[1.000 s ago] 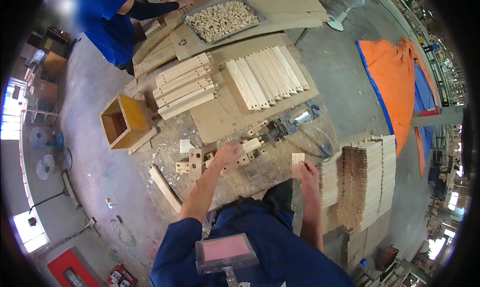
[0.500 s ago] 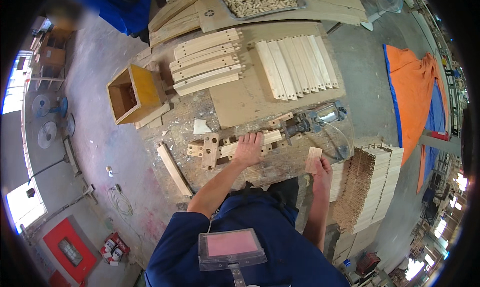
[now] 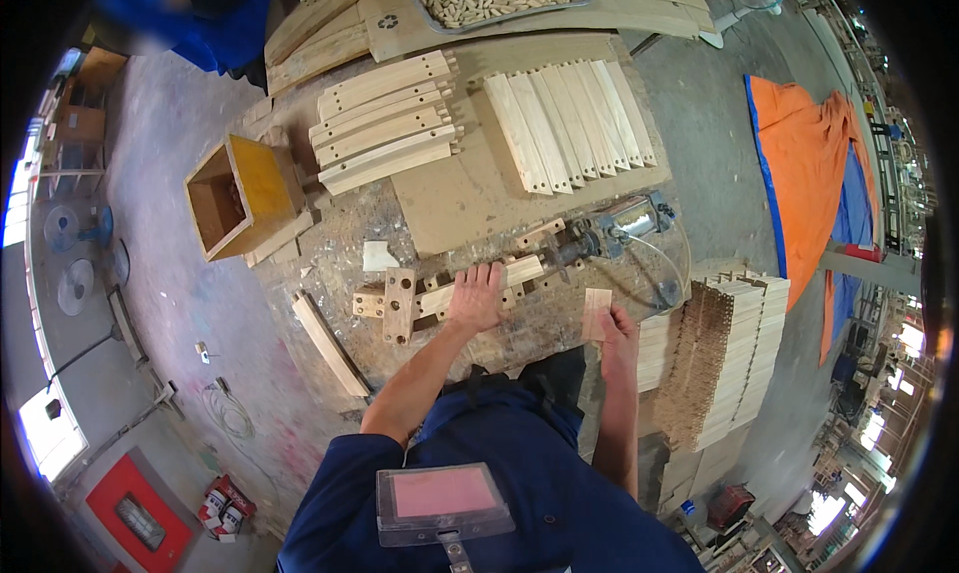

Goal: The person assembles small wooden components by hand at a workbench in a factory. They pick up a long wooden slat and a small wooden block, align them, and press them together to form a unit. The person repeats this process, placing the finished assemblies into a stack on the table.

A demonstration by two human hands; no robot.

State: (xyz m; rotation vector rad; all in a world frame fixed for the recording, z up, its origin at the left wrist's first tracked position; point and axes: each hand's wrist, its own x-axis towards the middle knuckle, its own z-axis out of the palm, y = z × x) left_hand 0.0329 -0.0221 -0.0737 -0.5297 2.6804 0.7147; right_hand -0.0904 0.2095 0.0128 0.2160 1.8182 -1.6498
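Observation:
My left hand (image 3: 477,297) lies over a pale wooden rail (image 3: 521,269), its fingers wrapped across the far side. The rail sits in a wooden jig on the worktable, between a drilled crosspiece (image 3: 399,306) on the left and a metal clamp cylinder (image 3: 631,219) on the right. Whether the clamp touches the rail's end is too small to tell. Beside the table's right front edge, my right hand (image 3: 617,331) pinches a small flat wooden piece (image 3: 596,311) between thumb and fingers, holding it upright and apart from the jig.
Drilled wooden rails (image 3: 385,113) and more pale slats (image 3: 569,123) lie in rows on cardboard. A yellow box (image 3: 262,188) stands left; a metal tray of dowels (image 3: 430,15) is at the back. One loose strip (image 3: 330,345) lies near left. Stacked wood (image 3: 744,358) stands at right.
The whole view has shifted slightly, so everything appears a little further left. Both hands keep their holds, with no clear movement relative to the table.

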